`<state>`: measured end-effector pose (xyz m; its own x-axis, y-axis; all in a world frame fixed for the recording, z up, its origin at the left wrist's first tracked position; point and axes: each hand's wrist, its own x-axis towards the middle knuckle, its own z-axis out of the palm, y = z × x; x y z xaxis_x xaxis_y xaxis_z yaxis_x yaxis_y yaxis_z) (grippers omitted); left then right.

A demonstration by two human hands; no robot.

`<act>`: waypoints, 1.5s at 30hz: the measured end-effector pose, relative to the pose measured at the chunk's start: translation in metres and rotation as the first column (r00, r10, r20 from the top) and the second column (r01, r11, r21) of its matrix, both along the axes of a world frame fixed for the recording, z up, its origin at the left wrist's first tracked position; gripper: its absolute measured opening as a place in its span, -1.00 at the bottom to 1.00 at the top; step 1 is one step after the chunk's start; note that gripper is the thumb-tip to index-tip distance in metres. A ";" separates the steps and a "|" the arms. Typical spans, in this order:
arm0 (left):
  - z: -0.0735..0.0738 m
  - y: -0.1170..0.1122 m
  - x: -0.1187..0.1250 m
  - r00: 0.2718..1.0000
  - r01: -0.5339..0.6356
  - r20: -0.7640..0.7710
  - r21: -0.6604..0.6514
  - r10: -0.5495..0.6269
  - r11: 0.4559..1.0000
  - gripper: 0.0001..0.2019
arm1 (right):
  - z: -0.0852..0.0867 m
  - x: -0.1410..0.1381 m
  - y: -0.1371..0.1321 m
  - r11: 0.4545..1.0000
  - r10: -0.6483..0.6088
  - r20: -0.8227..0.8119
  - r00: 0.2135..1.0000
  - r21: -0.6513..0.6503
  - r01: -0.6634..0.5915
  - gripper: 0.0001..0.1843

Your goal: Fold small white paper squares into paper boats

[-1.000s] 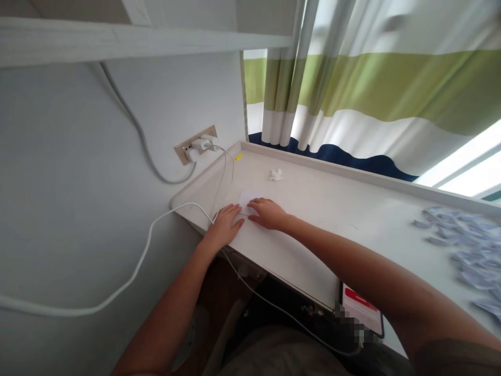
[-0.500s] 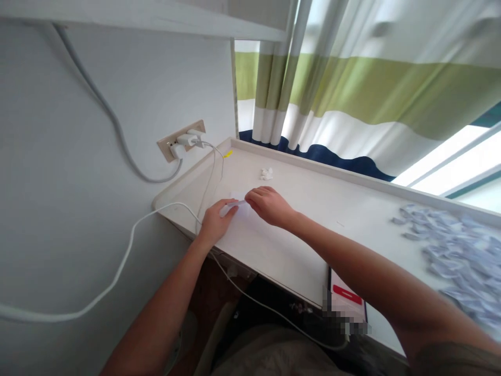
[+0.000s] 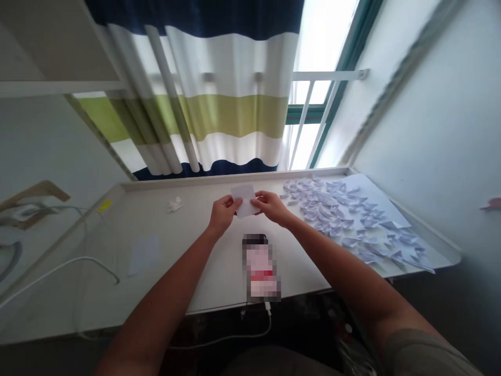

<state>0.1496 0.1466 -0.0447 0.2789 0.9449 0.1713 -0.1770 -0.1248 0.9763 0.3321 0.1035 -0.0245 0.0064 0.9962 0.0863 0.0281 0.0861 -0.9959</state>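
Observation:
A small white sheet of paper (image 3: 245, 197) is held up above the white desk. My left hand (image 3: 224, 211) pinches its left edge, thumb on the near face. On the opposite edge my right hand (image 3: 271, 204) grips it the same way. Below my hands a phone (image 3: 261, 263), partly blurred out, lies on the desk with a white cable plugged into its lower end. To the right of my right hand spreads a heap of small folded white paper pieces (image 3: 332, 203). Another pale sheet or stack of paper (image 3: 144, 255) lies at the left.
The desk (image 3: 203, 256) has a raised rim along its back. Crumpled white bits (image 3: 174, 204) and a yellow strip (image 3: 105, 206) lie on the left part. A large white sheet (image 3: 376, 196) is under the heap. A white cable (image 3: 86, 259) crosses the left side.
My view has swung right, from the wall socket to the window and paper heap. Both hands have moved right, away from the desk's left end, and now hold the paper up between them.

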 end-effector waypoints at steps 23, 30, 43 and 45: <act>-0.030 -0.002 0.012 0.982 0.187 0.045 -0.138 -0.182 0.973 -0.67 | -0.058 0.027 -0.010 0.994 0.072 -0.400 0.914 -0.047 -0.099 -0.81; -0.032 -0.005 0.011 0.970 0.198 -0.152 0.039 -0.190 0.979 -0.72 | -0.057 0.031 -0.014 0.988 0.055 -0.265 0.963 -0.124 -0.091 -0.55; -0.031 -0.011 0.015 0.962 0.226 -0.161 0.029 -0.219 0.974 -0.43 | -0.056 0.037 -0.016 1.000 0.023 -0.048 0.999 0.006 -0.023 -0.58; -0.029 -0.011 0.015 0.969 0.184 -0.165 -0.014 -0.184 0.983 -0.47 | -0.056 0.036 -0.015 1.000 -0.020 -0.163 0.986 -0.003 0.020 -0.54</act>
<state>0.1651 0.1358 -0.0740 0.4724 0.8745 0.1100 -0.0338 -0.1067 0.9937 0.3680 0.0883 -0.0802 0.0406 0.9958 0.0816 -0.1329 0.0863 -0.9874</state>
